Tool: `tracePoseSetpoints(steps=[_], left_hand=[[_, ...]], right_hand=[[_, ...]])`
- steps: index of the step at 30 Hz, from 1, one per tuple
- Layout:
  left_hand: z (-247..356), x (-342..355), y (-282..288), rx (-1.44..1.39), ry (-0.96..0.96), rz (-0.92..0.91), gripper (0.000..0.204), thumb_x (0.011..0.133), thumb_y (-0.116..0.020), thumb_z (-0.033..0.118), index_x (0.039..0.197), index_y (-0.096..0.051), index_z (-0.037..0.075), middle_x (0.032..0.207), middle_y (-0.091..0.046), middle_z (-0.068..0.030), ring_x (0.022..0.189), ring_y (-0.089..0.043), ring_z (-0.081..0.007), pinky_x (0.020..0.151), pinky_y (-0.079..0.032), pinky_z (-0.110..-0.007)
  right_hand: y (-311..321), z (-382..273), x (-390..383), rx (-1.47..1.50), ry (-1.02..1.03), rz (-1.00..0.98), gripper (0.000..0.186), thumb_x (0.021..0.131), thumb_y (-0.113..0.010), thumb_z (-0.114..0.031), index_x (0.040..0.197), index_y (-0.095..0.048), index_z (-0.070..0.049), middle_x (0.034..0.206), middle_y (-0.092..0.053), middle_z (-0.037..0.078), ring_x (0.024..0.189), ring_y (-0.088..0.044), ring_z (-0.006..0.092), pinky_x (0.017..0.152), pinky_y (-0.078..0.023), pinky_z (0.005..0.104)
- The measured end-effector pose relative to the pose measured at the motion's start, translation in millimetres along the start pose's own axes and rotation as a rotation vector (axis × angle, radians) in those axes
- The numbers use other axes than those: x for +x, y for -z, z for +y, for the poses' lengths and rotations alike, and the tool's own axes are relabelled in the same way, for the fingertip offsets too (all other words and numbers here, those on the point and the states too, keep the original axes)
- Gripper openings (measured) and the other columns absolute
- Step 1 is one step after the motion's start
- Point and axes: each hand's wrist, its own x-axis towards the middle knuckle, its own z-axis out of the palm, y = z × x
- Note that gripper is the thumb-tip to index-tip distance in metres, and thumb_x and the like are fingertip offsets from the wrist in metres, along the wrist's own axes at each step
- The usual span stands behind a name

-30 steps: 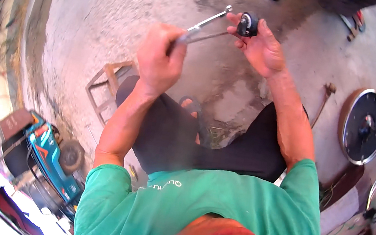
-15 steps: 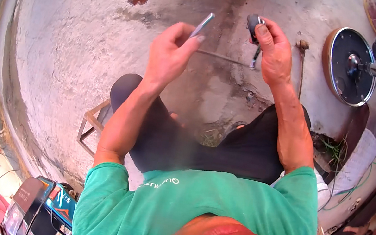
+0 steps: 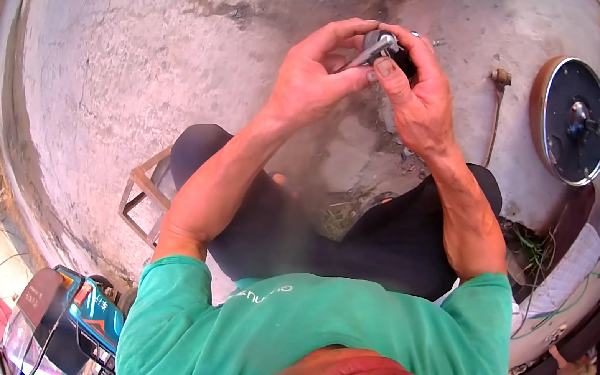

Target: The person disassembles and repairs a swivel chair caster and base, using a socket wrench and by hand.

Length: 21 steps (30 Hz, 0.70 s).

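Both my hands meet in front of me, above the concrete floor. In my right hand [image 3: 423, 101] is a small dark, rounded part [image 3: 404, 62] with metal fittings; its exact kind is unclear. A slim silver metal piece [image 3: 369, 53] slants across the dark part, with the fingers of my left hand [image 3: 311, 73] closed on its lower end. My right thumb presses close beside the silver piece. The fingers hide much of both parts, so I cannot tell whether they are joined.
A hammer-like tool [image 3: 496, 112] with a brown head lies on the floor to the right. Beyond it stands a round black disc [image 3: 571, 112] with a chrome rim and metal arms. A small frame stool [image 3: 147, 188] is at my left knee. Grass [image 3: 535, 250] grows at right.
My hands have come together from apart, bringing the silver piece against the dark part. The view has shifted slightly, and the foot at the far edge is almost out of the picture.
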Motion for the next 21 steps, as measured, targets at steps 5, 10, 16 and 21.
tracePoseSetpoints(steps=[5,10,16,21], left_hand=[[6,0,2,-0.034,0.029,0.005,0.057,0.087,-0.075,0.0,0.14,-0.053,0.004,0.124,-0.063,-0.0123,0.091,-0.066,-0.0105,0.079,-0.057,-0.026],[8,3,9,-0.053,-0.001,-0.006,0.055,0.086,-0.073,0.001,0.136,-0.052,0.007,0.112,-0.068,-0.0075,0.071,-0.054,-0.0046,0.055,-0.041,-0.019],[14,2,16,-0.052,0.066,-0.047,0.052,0.088,-0.073,0.003,0.135,-0.05,0.002,0.119,-0.067,-0.0095,0.097,-0.061,-0.0111,0.078,-0.051,-0.026],[16,-1,17,0.025,0.114,-0.081,0.049,0.09,-0.074,0.008,0.133,-0.052,0.001,0.116,-0.069,-0.0066,0.089,-0.061,-0.0073,0.066,-0.048,-0.021]], right_hand=[[2,-7,0,-0.095,0.067,-0.04,0.05,0.102,-0.063,-0.03,0.142,-0.053,-0.001,0.122,-0.06,0.012,0.108,-0.062,0.0233,0.094,-0.05,0.0357],[15,-15,0,0.337,-0.137,0.021,0.048,0.102,-0.054,-0.021,0.147,-0.049,-0.003,0.127,-0.061,0.011,0.094,-0.058,0.0133,0.081,-0.049,0.0278],[30,-21,-4,0.116,-0.291,0.029,0.039,0.103,-0.048,-0.01,0.141,-0.058,-0.002,0.112,-0.064,0.006,0.074,-0.054,0.0066,0.07,-0.047,0.0208],[30,-22,-14,0.134,-0.252,0.004,0.039,0.103,-0.053,-0.01,0.141,-0.058,-0.002,0.104,-0.062,0.004,0.079,-0.06,0.009,0.075,-0.051,0.024]])
